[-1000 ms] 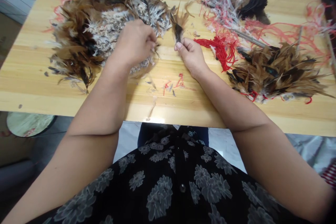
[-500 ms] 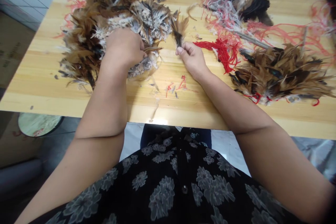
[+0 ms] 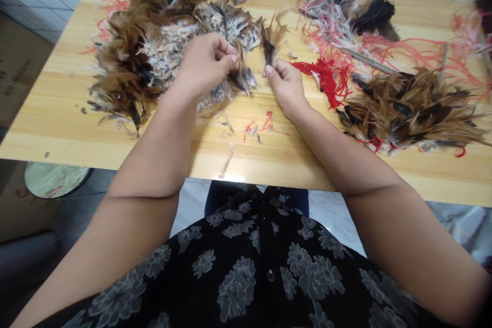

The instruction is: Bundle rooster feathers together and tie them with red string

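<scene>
My left hand (image 3: pixel 204 65) is closed in a pinch on a few brown feathers (image 3: pixel 240 73) lifted from the big heap of brown, black and grey-white feathers (image 3: pixel 154 46) on the wooden table (image 3: pixel 57 113). My right hand (image 3: pixel 283 83) is closed on the stems of a small upright feather bunch (image 3: pixel 271 41). The two hands are a short gap apart above the table's middle, the left one's feathers hanging between them.
A red thread bundle (image 3: pixel 326 73) lies just right of my right hand. A second feather pile (image 3: pixel 411 107) sits at the right front. Pink and white strings with dark feathers (image 3: pixel 346 15) fill the back right. Thread scraps (image 3: pixel 261 124) lie near the front edge.
My left hand has risen off the heap and moved right with a few feathers pinched in it. My right hand has kept its bunch, nearly in place.
</scene>
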